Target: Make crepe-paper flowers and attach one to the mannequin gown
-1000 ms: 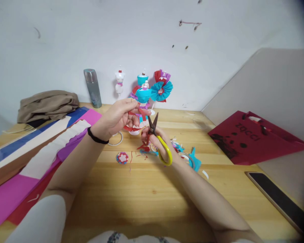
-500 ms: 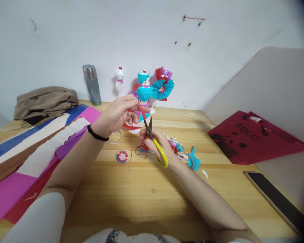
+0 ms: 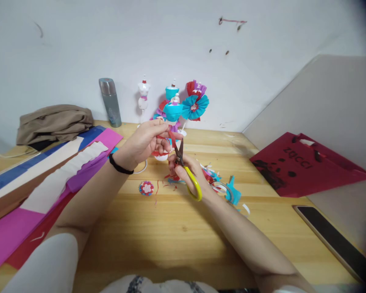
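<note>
- Filling the lower part of the view is the wooden table (image 3: 183, 244).
- Sheets of coloured paper (image 3: 21, 228), in blue, cream, brown, white, purple, magenta and red, lie at the left side.
- The dark red paper shopping bag (image 3: 305, 167) is at the right, and near it lies a smartphone (image 3: 326, 240).
- A folded brown cloth (image 3: 55, 124) and a grey vacuum flask (image 3: 110, 103) are at the back left.
- Miniature dress forms (image 3: 172, 109), some of them dressed in turquoise, red and purple paper, stand behind the left hand (image 3: 149, 140). This hand has thumb and index finger pinched together; the other fingers are loosely curled.
- The right hand (image 3: 187, 167) has its fingers closed around the yellow-handled scissors (image 3: 195, 189), whose blades point upward, slightly apart.
- A round paper rosette (image 3: 146, 188) lies below the left hand.
- The narrow red paper strip (image 3: 172, 138) is clamped in the left fingers and hangs just beside the blades; whether they touch, I cannot tell.
</note>
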A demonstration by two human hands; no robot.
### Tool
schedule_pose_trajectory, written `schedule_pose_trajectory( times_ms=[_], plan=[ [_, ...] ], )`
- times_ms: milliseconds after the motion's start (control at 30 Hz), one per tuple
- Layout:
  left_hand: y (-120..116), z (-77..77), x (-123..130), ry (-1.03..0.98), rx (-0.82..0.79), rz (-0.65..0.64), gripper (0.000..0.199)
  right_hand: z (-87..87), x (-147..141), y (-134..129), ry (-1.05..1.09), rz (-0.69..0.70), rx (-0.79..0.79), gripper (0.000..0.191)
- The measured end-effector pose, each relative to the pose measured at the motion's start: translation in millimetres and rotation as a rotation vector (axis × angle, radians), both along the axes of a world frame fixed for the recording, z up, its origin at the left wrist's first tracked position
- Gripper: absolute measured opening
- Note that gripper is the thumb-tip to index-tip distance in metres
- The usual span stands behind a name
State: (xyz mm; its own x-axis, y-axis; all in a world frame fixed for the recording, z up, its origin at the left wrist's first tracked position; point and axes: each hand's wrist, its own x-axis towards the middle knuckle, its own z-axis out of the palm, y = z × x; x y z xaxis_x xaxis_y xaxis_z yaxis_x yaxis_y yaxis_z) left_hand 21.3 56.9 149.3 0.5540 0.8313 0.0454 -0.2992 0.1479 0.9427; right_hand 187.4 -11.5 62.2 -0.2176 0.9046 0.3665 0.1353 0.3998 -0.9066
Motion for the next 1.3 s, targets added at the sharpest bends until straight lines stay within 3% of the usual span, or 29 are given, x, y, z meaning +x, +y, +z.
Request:
schedule_pose_trajectory(
  times_ms=[333, 733, 1300],
  plan=[
    [-7.6, -2.5, 6.7, -0.084, -0.190, 0.058, 0.016, -1.0, 1.7, 4.4, -0.050, -0.025, 0.064, 0.042],
    [-9.2, -5.2, 9.8, -0.200, -0.341, 0.008, 0.035, 3.4, -0.1, 0.5, -0.013, 0.023, 0.066, 0.044],
    [-14.2, -13.4, 17.3, -0.201, -0.256, 0.083, 0.024, 4.5, -3.5, -3.3, -0.036, -0.029, 0.052, 0.049]
  ],
)
